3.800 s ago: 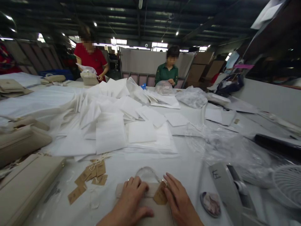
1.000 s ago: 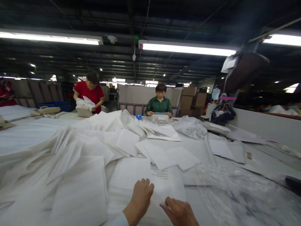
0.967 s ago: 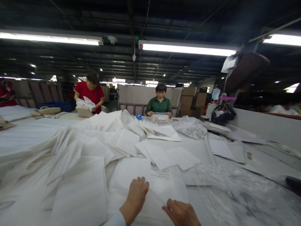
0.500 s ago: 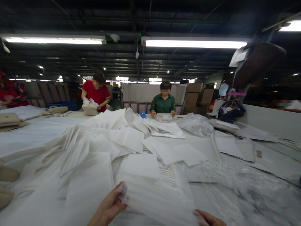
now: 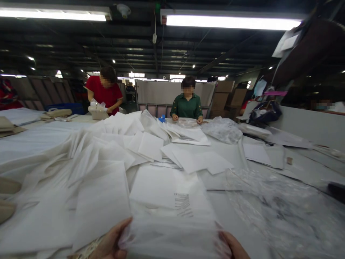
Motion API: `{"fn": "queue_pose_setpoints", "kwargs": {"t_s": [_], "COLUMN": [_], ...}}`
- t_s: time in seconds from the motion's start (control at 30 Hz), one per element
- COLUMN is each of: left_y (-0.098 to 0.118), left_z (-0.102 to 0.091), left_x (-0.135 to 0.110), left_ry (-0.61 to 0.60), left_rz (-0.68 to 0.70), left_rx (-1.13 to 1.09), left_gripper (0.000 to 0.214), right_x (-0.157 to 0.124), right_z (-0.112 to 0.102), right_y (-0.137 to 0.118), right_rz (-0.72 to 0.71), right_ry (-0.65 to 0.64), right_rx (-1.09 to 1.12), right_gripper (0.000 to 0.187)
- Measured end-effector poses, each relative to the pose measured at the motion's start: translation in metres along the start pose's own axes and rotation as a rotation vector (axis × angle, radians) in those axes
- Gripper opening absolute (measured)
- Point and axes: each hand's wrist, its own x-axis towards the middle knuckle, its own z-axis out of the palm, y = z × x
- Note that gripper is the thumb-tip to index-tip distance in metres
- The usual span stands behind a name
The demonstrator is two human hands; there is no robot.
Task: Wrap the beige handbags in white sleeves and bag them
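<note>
At the bottom centre a translucent white plastic bag [image 5: 172, 233] with dark printed lines is spread between my two hands. My left hand [image 5: 111, 241] grips its left edge, thumb and fingers closed on the film. My right hand [image 5: 233, 244] is closed on the right edge, partly cut off by the frame. A white sheet [image 5: 153, 183] lies flat at the far part of the bag; I cannot tell whether it is inside or beneath. Just left of my left hand are stacked white sheets [image 5: 102, 201].
Heaped white sheets [image 5: 88, 144] cover the left and middle of the table. Crumpled clear plastic bags [image 5: 291, 216] lie at the right, another bundle [image 5: 222, 130] farther back. Across the table work a person in green [image 5: 185, 106] and a person in red [image 5: 105, 91].
My left hand has moved left and down, and the bag is now held more evenly between both hands. My view has tilted downward. The person in red has leaned slightly.
</note>
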Motion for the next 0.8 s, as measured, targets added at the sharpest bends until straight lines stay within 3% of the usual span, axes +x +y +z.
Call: {"fn": "queue_pose_setpoints", "kwargs": {"t_s": [0.07, 0.13, 0.2, 0.27, 0.37, 0.43, 0.53, 0.7, 0.8], "left_y": [0.006, 0.018, 0.032, 0.044, 0.045, 0.031, -0.002, -0.045, -0.050], "left_z": [-0.004, -0.008, -0.009, -0.008, -0.005, -0.005, -0.011, -0.022, -0.024], "left_x": [-0.007, -0.016, -0.022, -0.022, -0.013, -0.006, -0.004, -0.025, -0.039], "left_ry": [0.023, 0.009, -0.029, -0.027, 0.032, 0.061, 0.043, 0.006, -0.008], "left_rz": [0.091, 0.210, 0.307, 0.398, 0.527, 0.588, 0.587, 0.447, 0.367], "left_rx": [0.060, 0.165, 0.330, 0.524, 0.822, 0.990, 1.178, 1.317, 1.319], "left_gripper": [0.049, 0.059, 0.059, 0.051, 0.042, 0.033, 0.019, 0.021, 0.018], "right_x": [-0.016, -0.025, -0.024, -0.015, 0.000, 0.004, 0.000, -0.023, -0.034], "right_z": [0.004, 0.009, 0.015, 0.021, 0.029, 0.030, 0.024, 0.011, 0.016], "right_y": [-0.004, -0.017, -0.030, -0.034, -0.019, 0.000, 0.033, 0.064, 0.058], "right_rz": [0.050, 0.066, -0.021, -0.255, -0.680, -0.789, -0.740, -0.533, -0.284], "right_ry": [-0.016, -0.164, -0.310, -0.206, 0.154, 0.202, 0.084, -0.162, -0.327], "right_rx": [-0.170, -0.407, -0.689, -0.991, -1.286, -1.342, -1.368, -1.398, -1.308], "right_gripper": [0.038, 0.040, 0.035, 0.026, 0.020, 0.015, 0.009, 0.004, 0.032]}}
